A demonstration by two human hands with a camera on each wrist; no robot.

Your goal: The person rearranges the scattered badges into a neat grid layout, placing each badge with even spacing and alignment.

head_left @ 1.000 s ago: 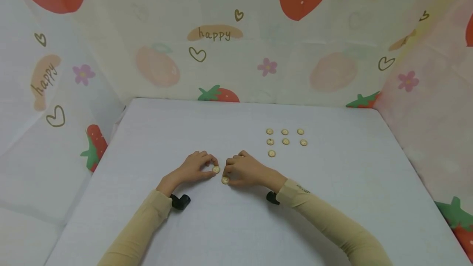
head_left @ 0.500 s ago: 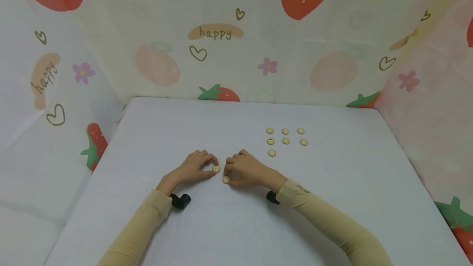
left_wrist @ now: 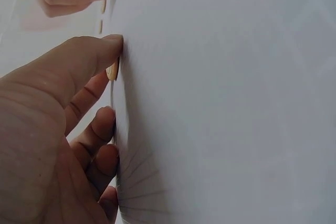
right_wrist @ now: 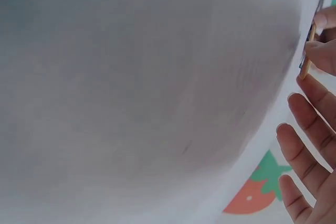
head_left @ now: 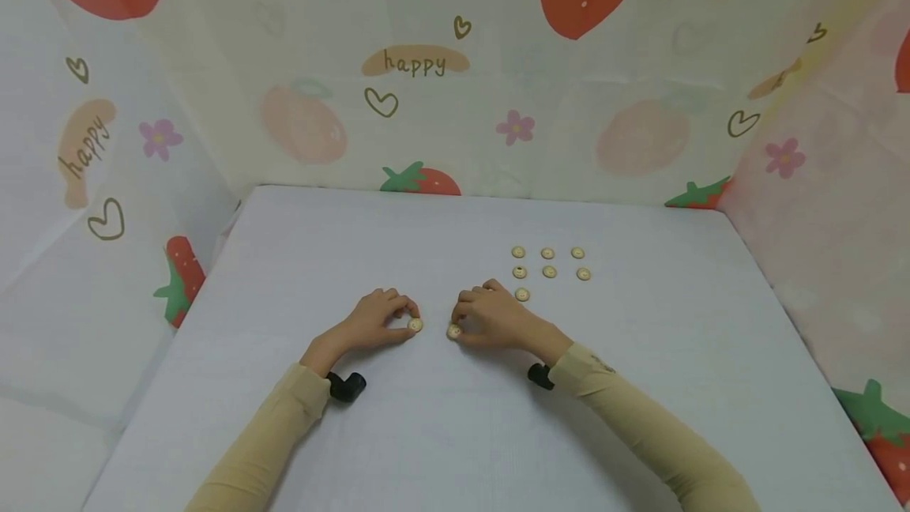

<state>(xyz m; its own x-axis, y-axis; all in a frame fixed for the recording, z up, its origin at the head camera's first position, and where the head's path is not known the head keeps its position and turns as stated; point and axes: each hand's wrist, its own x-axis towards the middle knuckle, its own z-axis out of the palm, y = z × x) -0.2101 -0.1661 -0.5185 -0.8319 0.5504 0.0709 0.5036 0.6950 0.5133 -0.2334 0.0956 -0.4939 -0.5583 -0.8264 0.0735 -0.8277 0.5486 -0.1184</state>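
Observation:
My left hand pinches a small round wooden button between thumb and forefinger. The left wrist view shows that button edge-on below the thumb, right at the cloth. A short way to the right, my right hand holds a second such button at its fingertips. Its edge, as a thin wooden strip, shows in the right wrist view, with the other fingers spread below. Both hands are low over the white tabletop.
Several matching buttons lie in rows beyond the right hand. The front one, a single button, sits close behind that hand's knuckles. Cloth walls printed with strawberries border the table at the back and sides.
My right hand has moved right and slightly away from me with its button, widening the gap to the left hand. The left hand and the rows of buttons stay as they were.

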